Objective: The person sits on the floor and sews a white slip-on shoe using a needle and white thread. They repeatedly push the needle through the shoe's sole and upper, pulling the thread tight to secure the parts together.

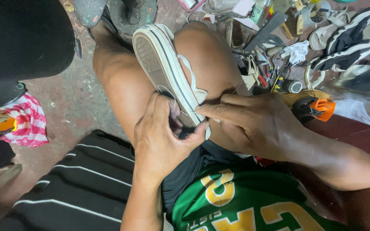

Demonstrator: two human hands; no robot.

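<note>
My left hand (161, 137) fingers are clamped on the heel end of the white canvas sneaker with the red-and-dark striped rubber sole (168, 72), thumb pressed at the sole edge. My right hand (253, 124) is pinched closed just beside that edge, index finger laid along it; I judge it grips a needle, too small to confirm. A thin loop of thread (168, 92) lies on the sole above my left thumb. The sneaker sits sole-up, wedged between my bare knees. To do it well: keep the knees tight, stitch close to the sole edge, pull the thread snug. Right of the sneaker, well apart: an orange-and-black tool (315, 109) and scattered hand tools (275, 72).
</note>
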